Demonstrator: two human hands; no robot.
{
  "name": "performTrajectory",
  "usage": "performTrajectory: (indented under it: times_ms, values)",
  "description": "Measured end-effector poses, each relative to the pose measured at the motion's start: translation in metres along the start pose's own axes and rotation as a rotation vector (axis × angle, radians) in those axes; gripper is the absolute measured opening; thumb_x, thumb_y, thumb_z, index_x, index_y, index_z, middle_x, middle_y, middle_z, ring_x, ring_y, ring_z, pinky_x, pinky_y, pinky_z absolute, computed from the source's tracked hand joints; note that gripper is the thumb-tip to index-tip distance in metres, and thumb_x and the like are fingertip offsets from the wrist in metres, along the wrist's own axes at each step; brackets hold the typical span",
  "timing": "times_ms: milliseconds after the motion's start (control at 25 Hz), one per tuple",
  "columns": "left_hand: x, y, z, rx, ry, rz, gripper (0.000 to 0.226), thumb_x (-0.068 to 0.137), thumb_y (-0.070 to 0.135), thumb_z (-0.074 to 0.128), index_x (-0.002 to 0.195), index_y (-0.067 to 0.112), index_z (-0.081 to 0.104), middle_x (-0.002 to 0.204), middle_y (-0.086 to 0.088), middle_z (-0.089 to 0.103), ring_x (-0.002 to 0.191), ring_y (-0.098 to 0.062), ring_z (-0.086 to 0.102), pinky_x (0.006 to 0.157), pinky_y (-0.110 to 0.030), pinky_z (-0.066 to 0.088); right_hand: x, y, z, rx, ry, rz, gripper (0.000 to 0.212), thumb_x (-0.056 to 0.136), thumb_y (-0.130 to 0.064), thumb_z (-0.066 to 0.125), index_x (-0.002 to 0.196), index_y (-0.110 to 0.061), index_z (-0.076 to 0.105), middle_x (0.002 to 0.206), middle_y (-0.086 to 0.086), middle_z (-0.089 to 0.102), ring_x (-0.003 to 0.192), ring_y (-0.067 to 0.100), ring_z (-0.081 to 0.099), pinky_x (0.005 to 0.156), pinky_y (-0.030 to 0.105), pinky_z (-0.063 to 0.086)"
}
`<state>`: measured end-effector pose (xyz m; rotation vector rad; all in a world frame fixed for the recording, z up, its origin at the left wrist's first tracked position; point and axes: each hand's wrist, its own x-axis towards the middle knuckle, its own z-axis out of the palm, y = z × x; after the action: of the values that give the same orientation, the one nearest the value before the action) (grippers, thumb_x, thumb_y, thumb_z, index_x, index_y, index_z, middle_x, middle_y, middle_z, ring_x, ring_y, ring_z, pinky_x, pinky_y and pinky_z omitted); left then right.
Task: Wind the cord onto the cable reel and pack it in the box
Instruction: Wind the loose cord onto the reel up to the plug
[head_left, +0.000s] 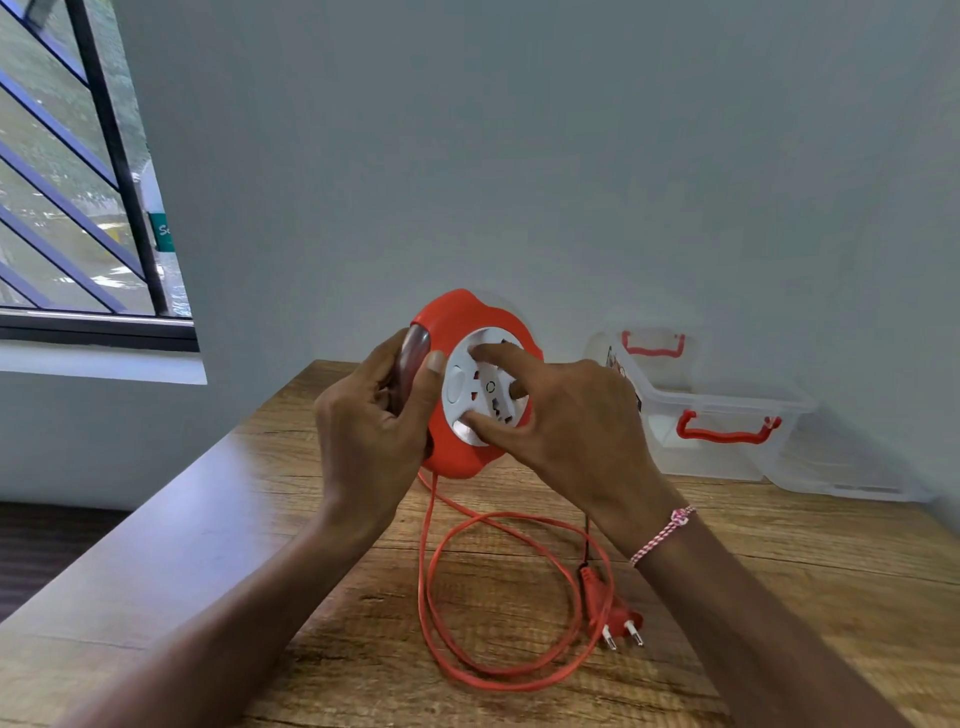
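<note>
Left hand (371, 421), right hand (571, 415) grip one reel (457, 317) trailing one cord (509, 687).

Glossy plastic reel (457, 332), clear plastic box (727, 415), grained wooden table (311, 519).

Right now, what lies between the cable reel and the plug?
Head view: only loose loops of orange cord, hanging from the cable reel onto the wooden table beside the plug.

Left hand (374, 421): raised, fingers and thumb gripped rim of cable reel (457, 319). Right hand (566, 415): raised, thumb and fingertips pinched its white face. Forearms reached forward, bare.
</note>
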<state>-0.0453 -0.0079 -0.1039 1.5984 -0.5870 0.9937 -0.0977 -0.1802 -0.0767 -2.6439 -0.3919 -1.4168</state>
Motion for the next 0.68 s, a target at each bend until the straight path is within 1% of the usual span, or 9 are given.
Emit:
performTrajectory:
  times_ms: [80, 120, 200, 240, 360, 440, 520, 600, 680]
  values:
    - [0.000, 0.001, 0.000, 0.015, -0.005, 0.014, 0.033, 0.103, 0.053, 0.058, 0.124, 0.032, 0.070, 0.076, -0.004, 0.073, 0.067, -0.019, 0.069, 0.059, -0.043, 0.057, 0.001, -0.002, -0.001, 0.062, -0.014, 0.086, 0.070, 0.082, -0.072, 0.067, 0.135, -0.027, 0.064, 0.095, 0.004, 0.082, 0.076, 0.024, 0.078, 0.073, 0.038, 0.065]
    - [-0.001, 0.000, 0.000, 0.028, -0.007, 0.024, 0.036, 0.103, 0.052, 0.058, 0.125, 0.028, 0.072, 0.073, -0.003, 0.072, 0.068, -0.018, 0.067, 0.058, -0.037, 0.055, 0.000, -0.004, -0.001, 0.096, -0.028, 0.147, 0.072, 0.080, -0.076, 0.064, 0.133, -0.027, 0.064, 0.094, 0.002, 0.082, 0.076, 0.022, 0.077, 0.072, 0.037, 0.065]
    - [-0.002, 0.001, 0.000, 0.057, -0.005, 0.051, 0.041, 0.103, 0.048, 0.059, 0.126, 0.018, 0.074, 0.069, 0.002, 0.066, 0.072, -0.013, 0.064, 0.056, -0.023, 0.050, 0.000, -0.011, -0.002, 0.202, -0.049, 0.303, 0.069, 0.077, -0.076, 0.065, 0.124, -0.026, 0.065, 0.093, 0.000, 0.080, 0.071, 0.018, 0.076, 0.067, 0.032, 0.064]
    - [-0.002, 0.002, 0.000, 0.067, -0.007, 0.063, 0.042, 0.103, 0.047, 0.059, 0.126, 0.016, 0.075, 0.067, 0.005, 0.064, 0.073, -0.011, 0.063, 0.056, -0.021, 0.048, 0.002, -0.015, -0.002, 0.278, -0.062, 0.398, 0.063, 0.077, -0.073, 0.069, 0.118, -0.025, 0.064, 0.092, 0.000, 0.079, 0.066, 0.015, 0.075, 0.060, 0.028, 0.062]
    - [-0.004, 0.003, 0.002, 0.061, -0.026, 0.076, 0.040, 0.103, 0.046, 0.060, 0.127, 0.017, 0.074, 0.068, 0.003, 0.066, 0.069, -0.014, 0.064, 0.055, -0.023, 0.050, 0.007, -0.026, -0.002, 0.700, -0.081, 0.800, 0.046, 0.084, -0.056, 0.078, 0.100, -0.016, 0.061, 0.078, 0.004, 0.078, 0.041, 0.013, 0.066, 0.038, 0.022, 0.044]
    - [-0.004, 0.005, 0.004, 0.064, -0.030, 0.058, 0.037, 0.103, 0.046, 0.062, 0.126, 0.019, 0.074, 0.067, -0.001, 0.066, 0.065, -0.017, 0.062, 0.054, -0.030, 0.049, 0.009, -0.029, -0.006, 1.017, -0.114, 1.021, 0.042, 0.088, -0.050, 0.077, 0.091, -0.012, 0.061, 0.069, 0.012, 0.077, 0.038, 0.016, 0.060, 0.039, 0.024, 0.038]
    - [-0.004, 0.006, 0.004, 0.057, -0.017, 0.028, 0.035, 0.103, 0.045, 0.062, 0.124, 0.019, 0.075, 0.067, 0.001, 0.065, 0.067, -0.017, 0.062, 0.054, -0.029, 0.048, 0.009, -0.026, -0.009, 1.052, -0.165, 0.998, 0.044, 0.089, -0.053, 0.075, 0.095, -0.011, 0.061, 0.068, 0.012, 0.077, 0.038, 0.015, 0.059, 0.040, 0.024, 0.040]
    - [-0.002, 0.005, 0.002, 0.021, -0.004, -0.036, 0.038, 0.102, 0.047, 0.061, 0.120, 0.018, 0.076, 0.072, 0.008, 0.068, 0.071, -0.012, 0.065, 0.054, -0.023, 0.051, 0.009, -0.017, -0.007, 0.719, -0.181, 0.777, 0.050, 0.089, -0.063, 0.068, 0.103, -0.015, 0.065, 0.070, 0.002, 0.078, 0.042, 0.011, 0.064, 0.045, 0.024, 0.049]
    - [0.001, 0.003, 0.001, -0.013, 0.010, -0.102, 0.040, 0.101, 0.050, 0.059, 0.115, 0.017, 0.077, 0.075, 0.013, 0.069, 0.070, -0.007, 0.068, 0.054, -0.020, 0.053, 0.007, -0.004, -0.005, 0.278, -0.129, 0.444, 0.053, 0.088, -0.071, 0.061, 0.109, -0.023, 0.067, 0.083, -0.007, 0.078, 0.060, 0.007, 0.070, 0.058, 0.023, 0.056]
